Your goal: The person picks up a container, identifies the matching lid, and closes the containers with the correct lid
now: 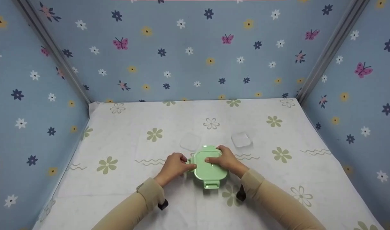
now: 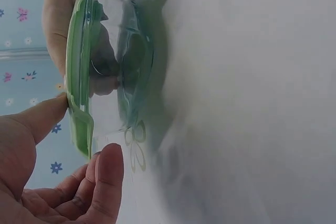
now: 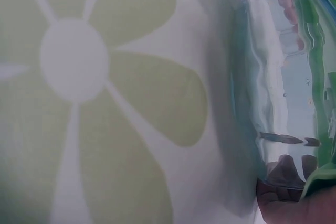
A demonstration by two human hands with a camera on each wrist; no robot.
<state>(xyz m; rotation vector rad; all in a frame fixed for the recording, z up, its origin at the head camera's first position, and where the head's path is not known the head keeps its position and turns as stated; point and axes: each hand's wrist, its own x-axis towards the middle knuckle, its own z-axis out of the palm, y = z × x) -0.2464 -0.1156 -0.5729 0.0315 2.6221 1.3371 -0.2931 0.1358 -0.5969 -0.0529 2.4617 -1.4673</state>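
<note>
A clear glass food container (image 2: pixel 123 61) with a green snap-on lid (image 1: pixel 210 165) stands on the cloth between both hands. The left hand (image 1: pixel 174 167) is at its left side. Its thumb presses the lid's edge, and its fingers are bent around the hanging side latch (image 2: pixel 83 132). On the opposite side, the right hand (image 1: pixel 228 160) grips the container. Its thumb lies across the lid's top, and its fingers reach down the far right side, showing through the glass in the left wrist view. Another latch (image 1: pixel 211 184) sticks out at the near side.
Behind the container lie two small transparent pieces, a flat one (image 1: pixel 190 141) on the left and a squarish one (image 1: pixel 242 139) on the right. A white flowered cloth (image 1: pixel 118 140) covers the table. Patterned blue panels (image 1: pixel 188 64) enclose the back and sides.
</note>
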